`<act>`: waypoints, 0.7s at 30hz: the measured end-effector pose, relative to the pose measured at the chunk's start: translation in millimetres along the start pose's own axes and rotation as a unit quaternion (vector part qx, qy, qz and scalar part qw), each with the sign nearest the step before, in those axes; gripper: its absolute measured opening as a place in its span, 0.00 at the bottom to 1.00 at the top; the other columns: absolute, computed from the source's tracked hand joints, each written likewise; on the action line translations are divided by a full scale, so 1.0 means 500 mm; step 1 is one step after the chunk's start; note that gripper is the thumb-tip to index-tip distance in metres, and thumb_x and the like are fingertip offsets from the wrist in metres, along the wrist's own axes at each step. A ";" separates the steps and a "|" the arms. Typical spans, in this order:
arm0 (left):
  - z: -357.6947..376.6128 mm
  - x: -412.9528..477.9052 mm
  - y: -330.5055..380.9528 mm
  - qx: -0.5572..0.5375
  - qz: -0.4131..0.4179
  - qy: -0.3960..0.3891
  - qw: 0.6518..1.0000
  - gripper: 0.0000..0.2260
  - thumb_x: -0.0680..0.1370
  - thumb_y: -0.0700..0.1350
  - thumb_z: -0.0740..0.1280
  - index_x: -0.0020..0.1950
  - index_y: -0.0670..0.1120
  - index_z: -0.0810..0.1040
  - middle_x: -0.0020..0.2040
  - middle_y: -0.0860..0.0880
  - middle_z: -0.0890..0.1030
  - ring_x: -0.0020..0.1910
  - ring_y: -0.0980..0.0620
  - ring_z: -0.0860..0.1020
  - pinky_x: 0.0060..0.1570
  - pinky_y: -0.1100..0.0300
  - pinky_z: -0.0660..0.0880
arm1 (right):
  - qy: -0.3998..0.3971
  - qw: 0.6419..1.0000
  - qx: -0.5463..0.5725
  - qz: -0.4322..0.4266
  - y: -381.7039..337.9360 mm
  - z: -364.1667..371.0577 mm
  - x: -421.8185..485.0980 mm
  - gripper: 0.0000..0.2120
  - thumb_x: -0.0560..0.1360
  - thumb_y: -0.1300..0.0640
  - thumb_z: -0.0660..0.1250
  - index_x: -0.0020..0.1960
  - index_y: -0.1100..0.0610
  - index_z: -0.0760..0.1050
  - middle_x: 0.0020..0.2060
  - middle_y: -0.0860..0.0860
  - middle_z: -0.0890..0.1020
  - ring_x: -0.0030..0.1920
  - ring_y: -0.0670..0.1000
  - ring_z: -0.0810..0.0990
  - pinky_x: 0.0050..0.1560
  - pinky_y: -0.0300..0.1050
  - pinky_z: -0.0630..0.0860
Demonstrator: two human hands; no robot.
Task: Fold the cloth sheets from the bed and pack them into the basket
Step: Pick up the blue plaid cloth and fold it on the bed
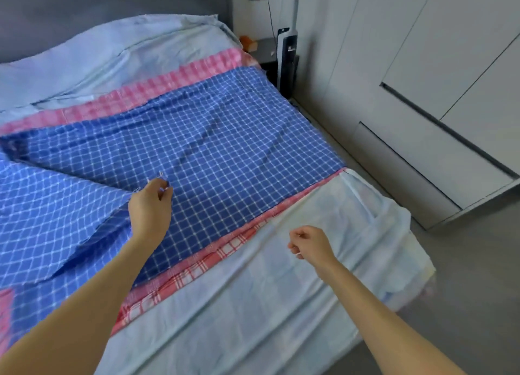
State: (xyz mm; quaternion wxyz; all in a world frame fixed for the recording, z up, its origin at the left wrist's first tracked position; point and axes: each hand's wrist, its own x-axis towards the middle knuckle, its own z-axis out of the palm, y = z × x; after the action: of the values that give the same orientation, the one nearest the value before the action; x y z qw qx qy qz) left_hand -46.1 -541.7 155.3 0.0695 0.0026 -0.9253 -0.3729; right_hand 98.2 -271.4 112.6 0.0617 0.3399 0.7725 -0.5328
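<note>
Pale bedding (239, 304) covers the bed, with a blue checked sheet (225, 138) spread across it over a pink checked sheet (174, 79). Reaching forward, the left hand (150, 205) pinches a folded-over corner of the blue sheet (frayed threads show). Above the pale bedding hovers the right hand (311, 243), fingers curled, holding nothing.

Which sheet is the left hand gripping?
The blue checked sheet, the top layer: the left hand pinches its folded-over corner. The red checked sheet beneath shows only as a border, and the pale sheet lies lowest.
</note>
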 end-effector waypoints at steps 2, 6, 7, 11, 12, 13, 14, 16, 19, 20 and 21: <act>0.046 0.025 0.023 0.008 0.000 -0.011 1.000 0.10 0.81 0.42 0.61 0.59 0.40 0.77 0.40 0.43 0.81 0.25 0.49 0.71 0.27 0.61 0.66 | 0.017 1.000 0.004 0.012 0.030 -0.032 0.023 0.09 0.76 0.60 0.63 0.38 0.54 0.75 0.33 0.52 0.81 0.33 0.49 0.77 0.41 0.45 0.75; 0.145 0.054 0.074 0.022 -0.038 0.008 0.999 0.11 0.81 0.41 0.60 0.58 0.37 0.77 0.41 0.39 0.81 0.25 0.51 0.69 0.25 0.62 0.62 | 0.045 0.998 0.012 0.036 0.080 -0.115 0.081 0.08 0.76 0.62 0.63 0.39 0.55 0.76 0.33 0.53 0.81 0.31 0.47 0.77 0.38 0.42 0.73; 0.170 0.062 0.091 0.028 -0.047 0.014 0.998 0.11 0.81 0.41 0.60 0.56 0.37 0.78 0.39 0.39 0.80 0.25 0.50 0.69 0.25 0.61 0.63 | 0.052 0.998 0.014 0.043 0.096 -0.140 0.099 0.08 0.76 0.62 0.63 0.39 0.56 0.76 0.34 0.54 0.81 0.31 0.47 0.77 0.38 0.42 0.73; 0.265 0.096 0.153 0.044 -0.063 0.028 0.997 0.10 0.81 0.42 0.60 0.49 0.37 0.77 0.28 0.42 0.74 0.25 0.45 0.70 0.26 0.58 0.67 | 0.052 0.997 0.002 0.060 0.131 -0.239 0.190 0.09 0.76 0.62 0.62 0.38 0.56 0.76 0.35 0.55 0.82 0.33 0.50 0.77 0.40 0.44 0.74; 0.289 0.100 0.176 0.053 -0.059 0.024 0.997 0.10 0.81 0.43 0.60 0.49 0.37 0.76 0.28 0.41 0.75 0.26 0.44 0.72 0.27 0.55 0.70 | 0.047 0.997 -0.001 0.059 0.136 -0.264 0.219 0.08 0.76 0.62 0.62 0.39 0.56 0.76 0.36 0.55 0.82 0.34 0.50 0.77 0.40 0.45 0.75; 0.328 0.106 0.208 0.056 -0.054 0.023 0.997 0.10 0.81 0.43 0.60 0.49 0.37 0.76 0.30 0.40 0.76 0.27 0.44 0.72 0.28 0.53 0.71 | 0.043 0.998 -0.004 0.053 0.142 -0.297 0.264 0.08 0.76 0.62 0.62 0.39 0.57 0.76 0.36 0.55 0.82 0.35 0.51 0.77 0.41 0.46 0.75; 0.360 0.108 0.232 0.062 -0.042 0.023 0.997 0.10 0.81 0.43 0.59 0.49 0.37 0.75 0.31 0.40 0.77 0.27 0.44 0.72 0.28 0.52 0.71 | 0.043 0.998 -0.010 0.048 0.151 -0.318 0.297 0.09 0.75 0.62 0.62 0.38 0.57 0.76 0.37 0.56 0.82 0.36 0.52 0.77 0.42 0.47 0.75; 0.454 0.120 0.298 0.057 -0.019 0.032 0.998 0.09 0.82 0.43 0.59 0.50 0.37 0.74 0.32 0.40 0.77 0.27 0.44 0.71 0.28 0.54 0.68 | 0.035 0.998 -0.038 0.027 0.175 -0.373 0.392 0.09 0.75 0.61 0.61 0.37 0.59 0.77 0.38 0.58 0.82 0.38 0.55 0.77 0.44 0.49 0.76; 0.591 0.133 0.404 0.038 0.039 0.037 0.998 0.08 0.82 0.41 0.59 0.50 0.37 0.74 0.33 0.40 0.77 0.27 0.45 0.69 0.29 0.51 0.67 | 0.040 0.997 -0.062 0.010 0.200 -0.431 0.508 0.10 0.74 0.60 0.60 0.38 0.63 0.76 0.39 0.59 0.81 0.40 0.56 0.77 0.41 0.48 0.74; 0.646 0.143 0.450 0.029 0.057 0.041 0.997 0.08 0.82 0.41 0.59 0.50 0.37 0.74 0.33 0.40 0.77 0.27 0.45 0.70 0.30 0.49 0.69 | 0.041 0.997 -0.071 0.000 0.213 -0.454 0.555 0.11 0.74 0.60 0.60 0.37 0.64 0.75 0.36 0.60 0.80 0.37 0.56 0.76 0.39 0.46 0.72; 0.692 0.151 0.492 0.016 0.080 0.044 0.996 0.08 0.82 0.41 0.59 0.50 0.37 0.74 0.33 0.40 0.77 0.28 0.44 0.71 0.32 0.47 0.71 | 0.046 0.995 -0.085 -0.014 0.219 -0.471 0.597 0.11 0.74 0.61 0.60 0.34 0.64 0.72 0.32 0.59 0.77 0.34 0.53 0.73 0.36 0.42 0.69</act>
State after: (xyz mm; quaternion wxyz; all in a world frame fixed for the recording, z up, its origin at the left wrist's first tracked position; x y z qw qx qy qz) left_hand -154.4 -129.6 88.2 0.1399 -0.0536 -0.9245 -0.3505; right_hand -1.6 91.7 -9.5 0.0471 0.3469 0.8216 -0.4500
